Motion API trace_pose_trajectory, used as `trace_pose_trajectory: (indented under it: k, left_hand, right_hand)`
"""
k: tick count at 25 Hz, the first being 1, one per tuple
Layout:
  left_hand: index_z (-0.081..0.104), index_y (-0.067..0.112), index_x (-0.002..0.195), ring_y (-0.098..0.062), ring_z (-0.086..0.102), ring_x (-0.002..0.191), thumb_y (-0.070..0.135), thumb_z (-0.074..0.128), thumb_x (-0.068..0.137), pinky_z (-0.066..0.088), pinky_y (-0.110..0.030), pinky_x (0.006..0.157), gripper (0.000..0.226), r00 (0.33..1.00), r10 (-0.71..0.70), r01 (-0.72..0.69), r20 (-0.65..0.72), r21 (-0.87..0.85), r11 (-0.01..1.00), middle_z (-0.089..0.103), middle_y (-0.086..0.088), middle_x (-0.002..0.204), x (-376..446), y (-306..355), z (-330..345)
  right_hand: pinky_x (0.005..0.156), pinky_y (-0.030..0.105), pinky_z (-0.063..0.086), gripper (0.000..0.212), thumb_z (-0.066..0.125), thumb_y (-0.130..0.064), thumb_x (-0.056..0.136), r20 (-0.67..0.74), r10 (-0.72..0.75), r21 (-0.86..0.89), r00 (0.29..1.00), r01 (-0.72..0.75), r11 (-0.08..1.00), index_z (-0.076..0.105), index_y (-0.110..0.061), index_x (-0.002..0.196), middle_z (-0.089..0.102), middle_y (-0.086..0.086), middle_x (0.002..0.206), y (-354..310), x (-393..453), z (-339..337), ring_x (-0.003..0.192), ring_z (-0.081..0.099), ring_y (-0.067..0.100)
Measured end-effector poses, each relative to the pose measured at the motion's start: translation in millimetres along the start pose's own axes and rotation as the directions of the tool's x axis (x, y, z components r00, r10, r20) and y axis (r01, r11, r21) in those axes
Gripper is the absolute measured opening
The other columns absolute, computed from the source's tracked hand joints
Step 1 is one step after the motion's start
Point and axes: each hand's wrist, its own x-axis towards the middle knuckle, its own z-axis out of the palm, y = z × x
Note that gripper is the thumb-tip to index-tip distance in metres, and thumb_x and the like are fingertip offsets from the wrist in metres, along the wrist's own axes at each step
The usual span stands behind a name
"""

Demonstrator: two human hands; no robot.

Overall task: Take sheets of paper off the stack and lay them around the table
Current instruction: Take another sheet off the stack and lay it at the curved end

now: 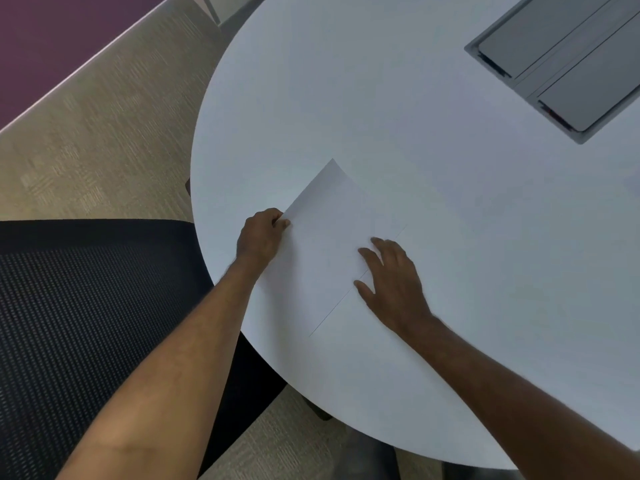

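both hands (391, 282) seemingly on paper (325, 237)

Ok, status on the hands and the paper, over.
Left hand pinching white paper sheet at its edge. Right hand flat, holding it to round white table. Nothing in the way.

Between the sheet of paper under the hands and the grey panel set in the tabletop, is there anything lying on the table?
Nothing: in the head view, only bare white table separates the sheet of paper from the grey panel.
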Motion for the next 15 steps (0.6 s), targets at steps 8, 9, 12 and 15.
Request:
trace_pose_trajectory:
  k: [8,9,12,15]
  left_hand:
    - [0.053,0.018,0.141,-0.033,0.045,0.136,0.041,0.067,0.094,0.039,-0.051,0.107,0.054,0.948,0.185,-0.120,-0.259,0.247,0.961,0.049,-0.009,0.150,-34.2,-23.1,27.9]
    - [0.052,0.018,0.142,-0.032,0.042,0.138,0.045,0.068,0.093,0.038,-0.052,0.108,0.058,0.952,0.196,-0.127,-0.234,0.282,0.951,0.045,-0.009,0.154,-39.6,-26.7,33.2]
    - [0.044,0.015,0.150,-0.031,0.035,0.148,0.054,0.065,0.093,0.036,-0.055,0.112,0.072,0.970,0.189,-0.123,-0.156,0.354,0.927,0.034,-0.011,0.164,-47.4,-35.1,44.2]
    - [0.039,0.015,0.153,-0.032,0.029,0.152,0.055,0.061,0.095,0.032,-0.057,0.117,0.074,0.977,0.170,-0.115,-0.131,0.346,0.931,0.028,-0.011,0.168,-48.4,-39.7,46.0]
  right_hand:
    - [0.118,0.050,0.035,0.063,0.064,-0.046,0.094,0.008,0.023,-0.085,1.000,-0.022,0.996,0.049,-0.017,0.149,0.040,0.013,0.161,-17.8,10.4,20.9,0.147,0.038,0.037]
    - [0.117,0.050,0.035,0.063,0.064,-0.045,0.094,0.006,0.020,-0.088,1.000,-0.020,0.996,0.049,-0.017,0.148,0.041,0.013,0.160,-19.6,10.5,21.6,0.147,0.038,0.037]
    - [0.116,0.050,0.037,0.062,0.064,-0.044,0.094,0.017,0.012,-0.099,1.000,-0.010,0.995,0.049,-0.017,0.148,0.041,0.013,0.160,-22.5,9.3,22.1,0.145,0.040,0.037]
    - [0.115,0.050,0.038,0.061,0.064,-0.043,0.095,0.026,0.008,-0.107,1.000,-0.005,0.994,0.050,-0.017,0.148,0.043,0.014,0.159,-24.2,7.0,21.9,0.144,0.042,0.037]
